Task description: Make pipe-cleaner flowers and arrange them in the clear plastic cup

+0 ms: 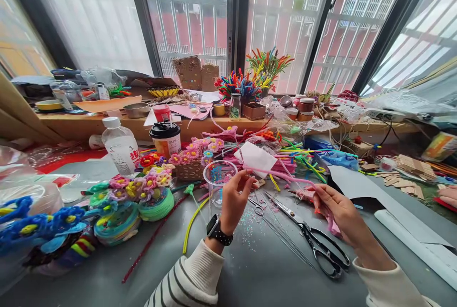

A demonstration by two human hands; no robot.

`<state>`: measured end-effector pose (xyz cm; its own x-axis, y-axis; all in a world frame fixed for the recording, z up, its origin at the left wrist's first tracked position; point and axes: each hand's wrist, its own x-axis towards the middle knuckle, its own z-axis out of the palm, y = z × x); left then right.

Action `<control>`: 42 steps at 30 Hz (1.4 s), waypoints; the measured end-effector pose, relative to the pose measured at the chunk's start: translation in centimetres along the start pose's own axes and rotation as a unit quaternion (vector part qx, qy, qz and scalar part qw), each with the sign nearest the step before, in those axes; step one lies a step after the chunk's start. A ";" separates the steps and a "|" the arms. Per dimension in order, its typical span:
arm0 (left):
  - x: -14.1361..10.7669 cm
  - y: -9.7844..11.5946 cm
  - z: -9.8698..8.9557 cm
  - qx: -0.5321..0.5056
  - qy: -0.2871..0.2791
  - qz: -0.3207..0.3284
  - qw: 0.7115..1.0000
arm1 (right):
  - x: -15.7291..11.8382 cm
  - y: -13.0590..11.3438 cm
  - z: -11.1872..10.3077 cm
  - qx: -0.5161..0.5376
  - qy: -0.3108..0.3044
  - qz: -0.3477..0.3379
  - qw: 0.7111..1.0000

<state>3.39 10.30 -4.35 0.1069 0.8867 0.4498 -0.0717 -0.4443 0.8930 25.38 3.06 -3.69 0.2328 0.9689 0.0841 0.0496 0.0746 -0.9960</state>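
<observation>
A long pink pipe cleaner (285, 176) stretches between my two hands above the grey table. My left hand (233, 202), with a watch on its wrist, is closed in a pinch at the left end of it; the exact contact is partly hidden by the fingers. My right hand (339, 212) pinches the other part between thumb and fingers, and a pink tail hangs below. Black-handled scissors (317, 245) lie open between the hands, beside thin metal wires (285, 238) and small scissors (258, 206). A clear plastic cup (214, 188) stands just behind my left hand.
Pipe-cleaner flower pots (155, 204) crowd the left, near a water bottle (120, 147) and a lidded coffee cup (165, 139). Bundled pipe cleaners (303, 157) lie behind. White paper (410, 235) and wooden sticks (416, 169) are right; another person's hand (448, 195) shows at the edge.
</observation>
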 end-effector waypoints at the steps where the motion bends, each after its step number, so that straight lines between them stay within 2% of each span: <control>1: 0.0 0.1 0.0 -0.005 -0.001 -0.001 1.000 | 0.0 0.1 -0.4 0.004 0.008 0.006 1.000; 6: -0.2 0.6 0.0 -0.032 -0.001 -0.025 0.999 | -0.1 0.4 -1.7 0.003 0.038 0.018 0.999; 10: -0.1 0.2 0.2 -0.068 -0.032 -0.038 0.996 | -0.1 0.3 -1.4 -0.015 0.036 0.011 0.999; 15: -0.2 -0.4 0.4 -0.036 -0.049 -0.046 0.997 | 1.2 -0.5 -0.1 -0.068 -0.044 -0.009 0.997; 19: -0.5 0.2 0.4 -0.001 -0.094 -0.071 0.993 | 3.4 -2.0 1.7 -0.107 -0.119 -0.050 0.986; 25: -0.5 -0.1 0.4 0.015 -0.127 -0.078 0.989 | 6.2 -4.1 5.5 -0.265 -0.203 -0.153 0.930; 29: -0.4 0.0 0.3 -0.012 -0.118 -0.075 0.990 | 6.9 -4.1 6.7 -0.283 -0.243 -0.162 0.914; 31: -0.3 0.5 0.1 -0.034 -0.093 -0.066 0.993 | 7.1 -4.1 6.2 -0.276 -0.249 -0.141 0.917; 34: -0.1 1.1 -0.3 -0.066 -0.065 -0.062 0.994 | 7.4 -4.3 4.4 -0.252 -0.251 -0.096 0.930; 38: 0.0 1.2 -0.4 -0.094 -0.062 -0.071 0.991 | 7.8 -4.5 1.9 -0.209 -0.253 -0.065 0.942; 42: 0.0 1.0 -0.4 -0.114 -0.055 -0.076 0.989 | 8.0 -4.3 0.7 -0.203 -0.243 -0.052 0.947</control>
<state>2.90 9.91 -3.45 0.2407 0.9163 0.3201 -0.2665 -0.2547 0.9296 26.36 10.64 1.29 -0.2629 0.9630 0.0596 0.4397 0.1746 -0.8810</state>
